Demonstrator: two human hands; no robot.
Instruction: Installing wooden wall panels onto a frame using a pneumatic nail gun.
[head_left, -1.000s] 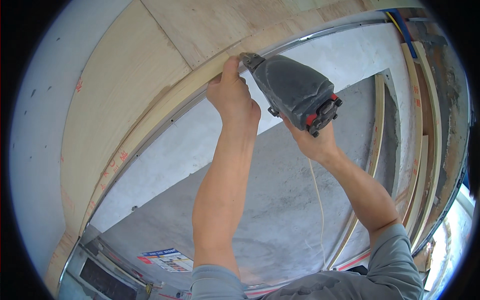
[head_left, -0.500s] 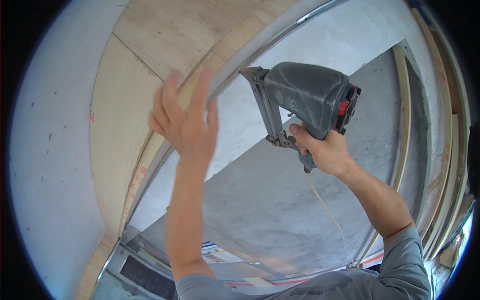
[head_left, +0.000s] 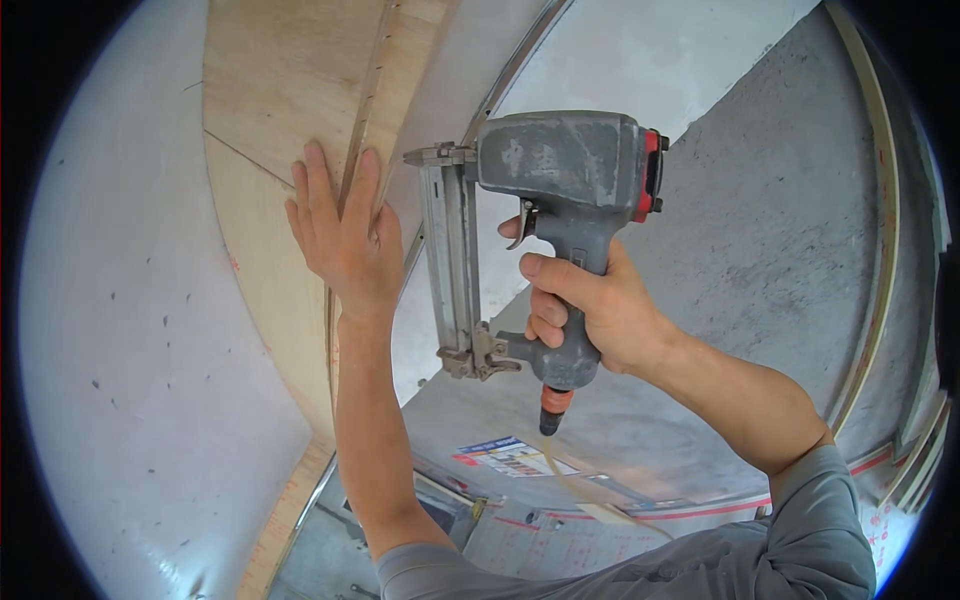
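Note:
My right hand (head_left: 600,305) is wrapped round the grip of a dark grey pneumatic nail gun (head_left: 560,165), the index finger by its trigger. The gun's metal magazine (head_left: 453,260) runs down on the left, and its nose points left toward the wood, apart from it. A pale air hose (head_left: 557,470) trails from the orange and black fitting under the grip. With fingers stretched out, my left hand (head_left: 350,240) lies flat on the plywood panel (head_left: 285,90), across the seam beside a narrow wooden strip (head_left: 410,65). It holds nothing.
A white surface with dark specks (head_left: 130,280) curves along the left. On the right is a rough grey wall (head_left: 760,250) with a wooden batten (head_left: 880,210). A metal edge (head_left: 510,70) runs beside the wood. Low in the view lies a printed sheet (head_left: 510,457).
My left hand has come down from mid-air onto the plywood. The nail gun has moved left and turned more upright, its nose nearer the wooden strip. The whole view has shifted.

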